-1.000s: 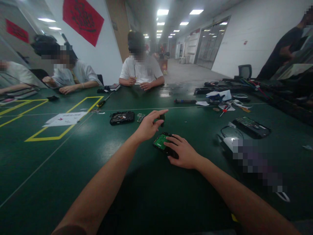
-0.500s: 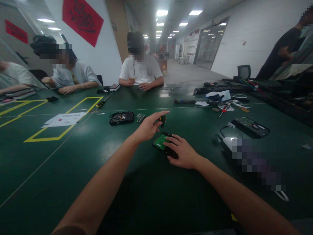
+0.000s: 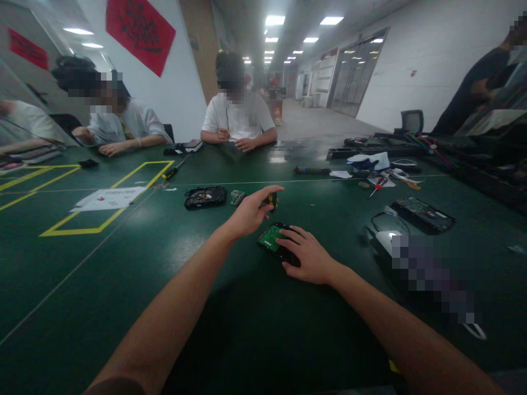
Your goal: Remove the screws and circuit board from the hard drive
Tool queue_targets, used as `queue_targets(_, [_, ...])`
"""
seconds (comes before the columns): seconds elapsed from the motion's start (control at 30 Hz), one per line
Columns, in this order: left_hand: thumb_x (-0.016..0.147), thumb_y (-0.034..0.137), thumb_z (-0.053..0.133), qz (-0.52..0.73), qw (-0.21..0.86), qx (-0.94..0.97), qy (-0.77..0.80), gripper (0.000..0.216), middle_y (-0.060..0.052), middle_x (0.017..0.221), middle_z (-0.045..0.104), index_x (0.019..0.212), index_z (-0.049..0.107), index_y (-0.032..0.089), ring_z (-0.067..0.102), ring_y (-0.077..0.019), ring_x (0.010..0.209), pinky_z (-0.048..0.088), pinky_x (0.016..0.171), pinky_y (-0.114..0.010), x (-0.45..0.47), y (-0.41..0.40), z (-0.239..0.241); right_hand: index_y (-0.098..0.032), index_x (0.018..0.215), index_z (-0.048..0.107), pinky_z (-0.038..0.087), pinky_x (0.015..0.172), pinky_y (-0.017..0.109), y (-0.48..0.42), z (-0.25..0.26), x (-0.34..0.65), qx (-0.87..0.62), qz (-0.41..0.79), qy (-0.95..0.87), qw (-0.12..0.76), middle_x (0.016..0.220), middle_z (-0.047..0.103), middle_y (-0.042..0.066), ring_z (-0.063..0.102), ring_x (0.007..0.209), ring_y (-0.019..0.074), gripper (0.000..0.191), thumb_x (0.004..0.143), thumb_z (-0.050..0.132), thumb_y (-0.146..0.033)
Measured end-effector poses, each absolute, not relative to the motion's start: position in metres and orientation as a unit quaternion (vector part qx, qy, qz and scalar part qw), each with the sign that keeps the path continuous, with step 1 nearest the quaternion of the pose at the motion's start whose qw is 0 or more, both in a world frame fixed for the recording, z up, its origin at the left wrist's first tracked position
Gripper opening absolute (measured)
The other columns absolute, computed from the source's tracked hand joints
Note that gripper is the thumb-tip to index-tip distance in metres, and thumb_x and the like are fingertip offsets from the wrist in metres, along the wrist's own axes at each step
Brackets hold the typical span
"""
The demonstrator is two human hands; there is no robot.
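A hard drive (image 3: 269, 239) lies on the green table in front of me, its green circuit board facing up. My right hand (image 3: 307, 255) rests on its right part with the fingers spread, pressing it to the table. Just above the drive's far edge, my left hand (image 3: 252, 213) is closed around the black and yellow handle of a screwdriver (image 3: 272, 201), index finger stretched over its top. The screwdriver stands upright; its shaft and tip are hard to make out. Left of it are a small loose circuit board (image 3: 237, 197) and an opened black drive casing (image 3: 205, 198).
Another drive (image 3: 424, 214) lies at right, near a white cabled device (image 3: 387, 236), partly blurred out. Farther back are a red screwdriver (image 3: 376, 187), a dark cylindrical tool (image 3: 310, 170) and cloth scraps. At left lie a paper sheet (image 3: 109, 198) and a yellow-handled screwdriver (image 3: 171, 172). Several people sit opposite.
The screwdriver handle has turned slightly in my left hand, with more yellow showing. My right hand keeps its place on the drive.
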State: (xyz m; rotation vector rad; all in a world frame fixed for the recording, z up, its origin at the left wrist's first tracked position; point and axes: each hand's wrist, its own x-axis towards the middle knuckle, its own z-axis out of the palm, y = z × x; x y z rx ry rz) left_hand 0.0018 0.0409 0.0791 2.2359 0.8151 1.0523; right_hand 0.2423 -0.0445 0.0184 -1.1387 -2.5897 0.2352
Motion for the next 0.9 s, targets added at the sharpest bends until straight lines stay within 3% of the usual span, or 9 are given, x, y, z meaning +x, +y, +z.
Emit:
queue_targets(0.2, [0.093, 0.011, 0.062, 0.407, 0.138, 0.838, 0.337, 0.057, -0.01, 0.131, 0.063, 0.147, 0.053, 0.027, 0.062, -0.0223, 0.107, 0.061, 0.093, -0.039, 0.0059, 0.0403, 0.0775, -0.024, 0.149, 0.057, 0.033, 0.119, 0.066, -0.0437, 0.0184, 0.2424, -0.394, 0.081, -0.903, 0.148, 0.162, 0.046, 0.012, 0.03, 0.153, 0.0427, 0.065, 0.089, 0.068, -0.046])
queue_targets(0.3, [0.094, 0.008, 0.056, 0.395, 0.205, 0.839, 0.313, 0.062, -0.011, 0.136, 0.061, 0.152, 0.046, 0.028, 0.064, -0.0215, 0.107, 0.063, 0.084, -0.034, 0.0038, 0.0408, 0.0773, -0.025, 0.15, 0.056, 0.033, 0.12, 0.065, -0.0435, 0.0181, 0.2428, -0.396, 0.08, -0.903, 0.148, 0.163, 0.045, 0.011, 0.029, 0.153, 0.0421, 0.065, 0.089, 0.068, -0.046])
queue_targets(0.4, [0.095, 0.006, 0.048, 0.377, 0.25, 0.837, 0.308, 0.067, -0.009, 0.128, 0.064, 0.157, 0.04, 0.03, 0.067, -0.0199, 0.101, 0.063, 0.075, -0.03, 0.0021, 0.042, 0.0759, -0.025, 0.15, 0.056, 0.033, 0.12, 0.065, -0.0435, 0.0179, 0.2426, -0.398, 0.08, -0.902, 0.144, 0.164, 0.044, 0.01, 0.029, 0.154, 0.0423, 0.066, 0.09, 0.068, -0.048])
queue_targets(0.6, [0.094, 0.01, 0.062, 0.392, 0.112, 0.845, 0.347, 0.065, -0.01, 0.136, 0.063, 0.154, 0.045, 0.028, 0.064, -0.022, 0.103, 0.058, 0.097, -0.044, 0.0054, 0.0422, 0.0729, -0.025, 0.15, 0.056, 0.032, 0.121, 0.064, -0.0439, 0.0182, 0.2418, -0.399, 0.079, -0.903, 0.141, 0.164, 0.043, 0.01, 0.029, 0.154, 0.0422, 0.065, 0.09, 0.067, -0.048])
queue_targets(0.7, [0.094, 0.012, 0.063, 0.393, 0.131, 0.844, 0.342, 0.063, -0.01, 0.137, 0.062, 0.153, 0.045, 0.028, 0.065, -0.0221, 0.105, 0.06, 0.094, -0.041, 0.0054, 0.0411, 0.0737, -0.024, 0.15, 0.056, 0.031, 0.121, 0.064, -0.044, 0.0191, 0.2418, -0.399, 0.081, -0.902, 0.142, 0.164, 0.043, 0.01, 0.028, 0.154, 0.042, 0.066, 0.089, 0.068, -0.047])
queue_targets(0.83, [0.097, 0.007, 0.05, 0.37, 0.223, 0.848, 0.307, 0.068, -0.009, 0.135, 0.064, 0.16, 0.035, 0.031, 0.069, -0.0209, 0.108, 0.063, 0.083, -0.033, 0.0047, 0.0403, 0.075, -0.025, 0.151, 0.056, 0.032, 0.12, 0.065, -0.044, 0.0198, 0.242, -0.399, 0.085, -0.902, 0.141, 0.164, 0.043, 0.01, 0.028, 0.154, 0.0421, 0.066, 0.09, 0.068, -0.048])
queue_targets(0.9, [0.098, 0.008, 0.051, 0.371, 0.202, 0.851, 0.313, 0.066, -0.008, 0.134, 0.065, 0.158, 0.038, 0.031, 0.069, -0.0213, 0.108, 0.062, 0.087, -0.035, 0.0053, 0.0402, 0.0754, -0.025, 0.151, 0.056, 0.032, 0.12, 0.065, -0.044, 0.0192, 0.2421, -0.399, 0.085, -0.902, 0.141, 0.164, 0.043, 0.01, 0.028, 0.154, 0.0422, 0.067, 0.089, 0.068, -0.049])
